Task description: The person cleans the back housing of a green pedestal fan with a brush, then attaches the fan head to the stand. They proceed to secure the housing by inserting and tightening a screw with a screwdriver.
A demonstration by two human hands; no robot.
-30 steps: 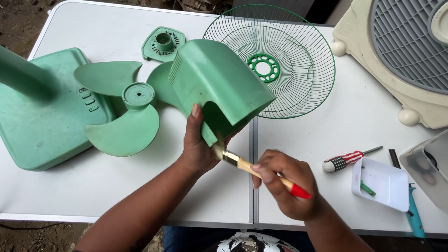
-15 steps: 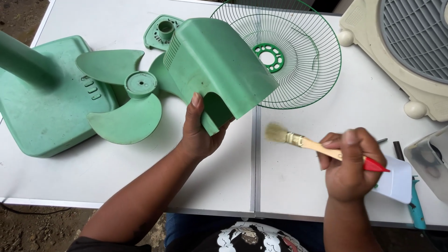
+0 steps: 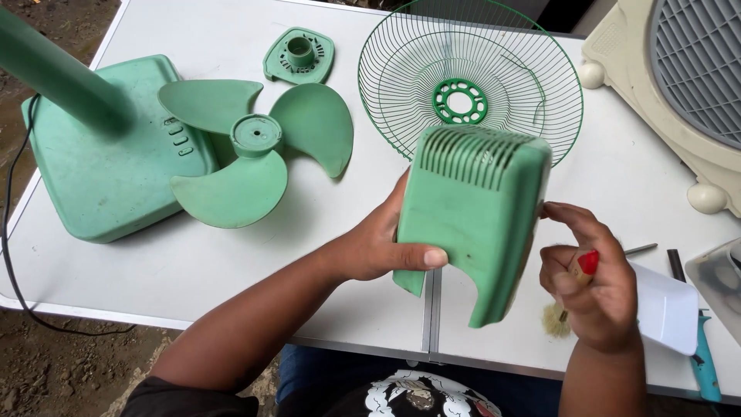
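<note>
Two hands meet on one green motor cover, which stands tilted above the white table, its long axis running from the slotted vents at the far end down to the notched open edge nearest the person. The left hand clamps the cover's left side, thumb pressed flat across its near face and the other fingers hidden behind the shell. The right hand is just to the right of the cover, its raised fingertips touching the cover's right edge, while the lower fingers curl shut around a paintbrush with a red handle end; its pale bristles point down toward the table, below and to the right of the cover's notch. So the cover lies between the two hands, held mainly by the left. Beyond the fingers, a green wire guard lies dish-like, just behind the cover. Left of the left hand, well apart, are a three-bladed green fan blade, a fan base and a small green square cap. Right of the right hand a white tray lies close by, a teal-handled tool beside it, and a cream box fan sits further off.
</note>
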